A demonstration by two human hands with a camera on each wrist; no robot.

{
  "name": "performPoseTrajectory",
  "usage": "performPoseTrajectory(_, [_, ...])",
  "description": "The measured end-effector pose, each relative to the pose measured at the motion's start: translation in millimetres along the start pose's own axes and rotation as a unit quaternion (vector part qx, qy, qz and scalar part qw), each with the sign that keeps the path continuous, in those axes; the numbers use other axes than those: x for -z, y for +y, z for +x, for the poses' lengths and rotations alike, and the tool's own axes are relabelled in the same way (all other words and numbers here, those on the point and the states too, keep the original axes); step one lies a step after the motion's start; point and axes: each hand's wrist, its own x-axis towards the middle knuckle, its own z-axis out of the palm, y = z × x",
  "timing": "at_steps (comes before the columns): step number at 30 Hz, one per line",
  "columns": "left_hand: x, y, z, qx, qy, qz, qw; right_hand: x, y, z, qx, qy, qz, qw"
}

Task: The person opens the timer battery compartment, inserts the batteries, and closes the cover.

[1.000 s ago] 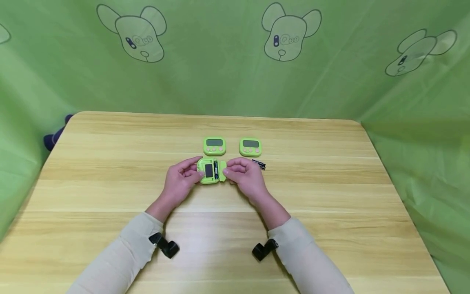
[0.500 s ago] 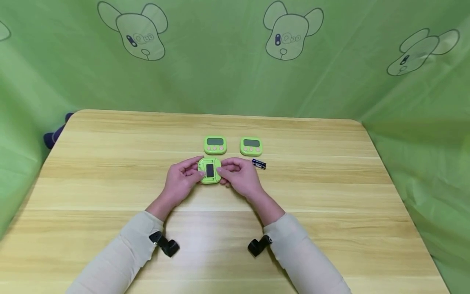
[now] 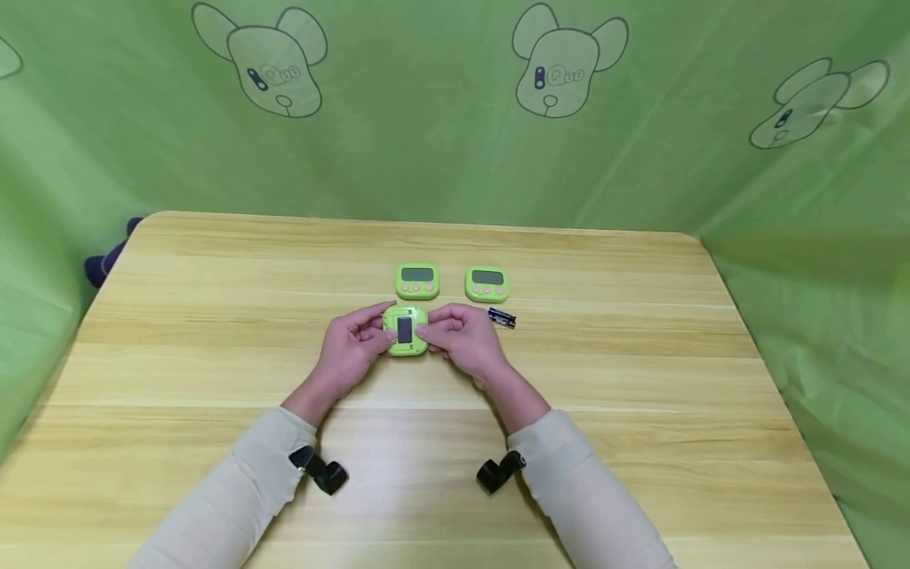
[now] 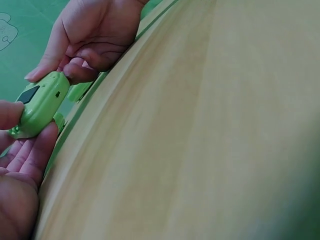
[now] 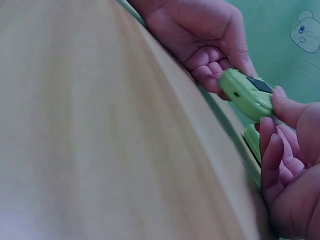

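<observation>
A light green digital timer [image 3: 405, 348] is held back side up between both hands, a dark rectangle in the middle of its back. On its left edge my left hand [image 3: 348, 346] pinches it, thumb on top and fingers beneath. My right hand [image 3: 465, 340] grips the opposite edge, its thumb pressing on the back near the dark rectangle. In the right wrist view the timer [image 5: 245, 95] is tilted and its rounded side shows. The left wrist view has the timer [image 4: 45, 107] between the thumbs and fingers of both hands.
Two more green timers, a left one [image 3: 417, 281] and a right one [image 3: 486, 284], lie screen up behind the hands. Black batteries [image 3: 502, 318] lie just beyond the right hand. The wooden table [image 3: 611, 348] ends at a green curtain [image 3: 426, 142].
A second ago the right hand held the green battery cover apart from the timer, with a battery showing inside. The cover has slid left onto the timer, hiding the battery.
</observation>
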Motion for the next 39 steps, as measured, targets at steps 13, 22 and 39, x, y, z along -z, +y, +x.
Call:
performPoseTrajectory(13, [-4.5, -4.6, 1.1, -0.003, 0.076, -0.012, 0.9970, -11.4, 7.6, -10.5, 0.094, -0.020, -0.035, 0.9948])
performPoseTrajectory(22, [3.5, -3.6, -1.1, -0.003, 0.082, -0.063, 0.9946, -39.9, 15.1, -7.9, 0.259, 0.102, -0.052, 0.9591])
performPoseTrajectory(39, [51.1, -3.5, 20.9, -0.008, 0.189, -0.023, 0.9816, -105.0, -4.6, 28.0, 0.179, 0.163, -0.163, 0.9564])
